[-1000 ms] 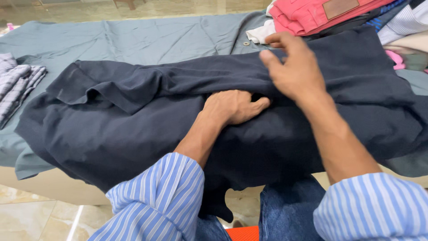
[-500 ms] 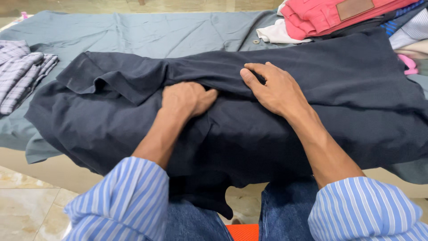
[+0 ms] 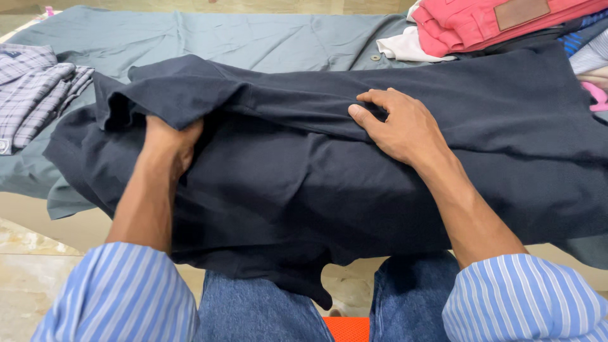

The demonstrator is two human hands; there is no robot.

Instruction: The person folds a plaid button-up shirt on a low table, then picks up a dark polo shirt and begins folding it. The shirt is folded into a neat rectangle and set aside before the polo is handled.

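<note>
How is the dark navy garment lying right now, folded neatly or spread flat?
Neither: the navy garment lies partly folded and rumpled. One layer is doubled over lengthwise; the left hand reaches under that flap, and the right hand presses on the fold.

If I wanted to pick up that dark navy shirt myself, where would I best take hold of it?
Probably along the folded upper edge of the navy shirt, coming from the near side. That ridge runs across the table and is doubled, so it gives a thick lip to pinch. The left hand is tucked under it near the sleeve end; the right hand presses flat on it further along.
</note>
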